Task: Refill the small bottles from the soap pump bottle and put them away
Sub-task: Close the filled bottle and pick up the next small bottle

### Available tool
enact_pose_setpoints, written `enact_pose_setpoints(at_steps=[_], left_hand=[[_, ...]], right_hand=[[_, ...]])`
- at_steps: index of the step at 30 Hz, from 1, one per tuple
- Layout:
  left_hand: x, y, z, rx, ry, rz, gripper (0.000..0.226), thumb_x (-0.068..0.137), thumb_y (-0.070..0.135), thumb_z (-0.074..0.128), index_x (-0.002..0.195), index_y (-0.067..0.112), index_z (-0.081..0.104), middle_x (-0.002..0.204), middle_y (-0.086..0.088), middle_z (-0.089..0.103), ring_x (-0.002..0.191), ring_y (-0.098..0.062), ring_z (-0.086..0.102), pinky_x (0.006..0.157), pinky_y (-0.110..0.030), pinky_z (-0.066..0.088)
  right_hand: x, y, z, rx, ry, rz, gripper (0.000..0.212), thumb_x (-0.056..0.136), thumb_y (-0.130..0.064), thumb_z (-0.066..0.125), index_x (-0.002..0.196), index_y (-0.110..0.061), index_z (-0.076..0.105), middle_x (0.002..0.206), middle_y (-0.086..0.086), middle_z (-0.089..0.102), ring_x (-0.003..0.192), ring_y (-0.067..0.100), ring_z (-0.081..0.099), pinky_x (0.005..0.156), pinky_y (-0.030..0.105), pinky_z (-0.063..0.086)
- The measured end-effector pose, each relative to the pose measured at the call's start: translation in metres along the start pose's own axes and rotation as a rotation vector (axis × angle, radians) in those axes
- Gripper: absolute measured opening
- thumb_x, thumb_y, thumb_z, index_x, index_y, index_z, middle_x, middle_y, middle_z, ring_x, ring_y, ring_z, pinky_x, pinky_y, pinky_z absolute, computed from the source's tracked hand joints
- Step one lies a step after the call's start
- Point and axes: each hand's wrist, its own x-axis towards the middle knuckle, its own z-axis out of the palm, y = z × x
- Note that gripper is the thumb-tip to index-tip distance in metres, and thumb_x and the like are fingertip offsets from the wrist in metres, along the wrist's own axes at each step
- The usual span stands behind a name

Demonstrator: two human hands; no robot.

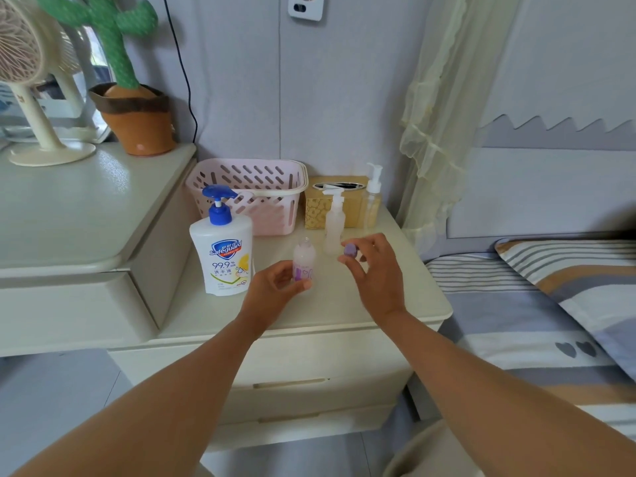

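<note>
Bottle [303, 259] in left grip [275, 290]; cap [350, 249], right grip [375, 273].

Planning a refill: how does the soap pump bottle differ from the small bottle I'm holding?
The soap pump bottle is bigger and opaque white; the small bottle is translucent, purple-printed. The soap pump bottle has its pump on; the small bottle is uncapped, in the left hand. Both upright.

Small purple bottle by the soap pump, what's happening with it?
A person's left hand grips the small bottle upright at the nightstand, its top uncapped. The right hand pinches a purple cap just beside it. The big soap pump bottle stands untouched to the left, a pink basket behind it.
</note>
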Motion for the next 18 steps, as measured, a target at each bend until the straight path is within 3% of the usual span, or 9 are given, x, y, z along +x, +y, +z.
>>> enact_pose_setpoints(at_steps=[4, 9, 14, 18], left_hand=[[-0.002, 0.002, 0.001, 0.010, -0.010, 0.004, 0.032, 0.076, 0.014, 0.078, 0.106, 0.016, 0.069, 0.099, 0.004, 0.073, 0.094, -0.009, 0.068, 0.088, -0.023, 0.051], [-0.003, 0.003, -0.001, 0.011, -0.005, -0.007, 0.030, 0.076, 0.014, 0.078, 0.104, 0.018, 0.069, 0.097, 0.005, 0.074, 0.093, -0.010, 0.069, 0.090, -0.025, 0.051], [-0.004, 0.005, -0.001, 0.010, -0.009, -0.013, 0.028, 0.076, 0.014, 0.078, 0.102, 0.020, 0.070, 0.096, 0.004, 0.074, 0.093, -0.011, 0.069, 0.091, -0.027, 0.051], [-0.005, 0.005, -0.001, 0.003, -0.010, -0.010, 0.027, 0.076, 0.013, 0.077, 0.101, 0.021, 0.070, 0.096, 0.005, 0.074, 0.093, -0.011, 0.069, 0.092, -0.028, 0.052]], right_hand=[[0.011, -0.027, -0.013, 0.154, 0.026, -0.011, 0.010, 0.090, -0.028, 0.061, 0.092, -0.020, 0.057, 0.099, -0.008, 0.064, 0.085, 0.010, 0.061, 0.074, 0.031, 0.053], [0.027, -0.061, -0.026, 0.361, 0.066, 0.071, 0.015, 0.093, -0.026, 0.056, 0.088, -0.011, 0.056, 0.096, -0.007, 0.067, 0.075, 0.007, 0.064, 0.072, 0.022, 0.052], [0.047, -0.082, -0.034, 0.541, 0.159, 0.169, 0.022, 0.095, -0.025, 0.054, 0.092, -0.005, 0.060, 0.078, 0.003, 0.068, 0.068, 0.008, 0.063, 0.071, 0.032, 0.055], [0.056, -0.090, -0.030, 0.637, 0.157, 0.182, 0.029, 0.096, -0.022, 0.052, 0.087, 0.004, 0.060, 0.074, 0.009, 0.065, 0.064, 0.010, 0.059, 0.062, 0.021, 0.050]])
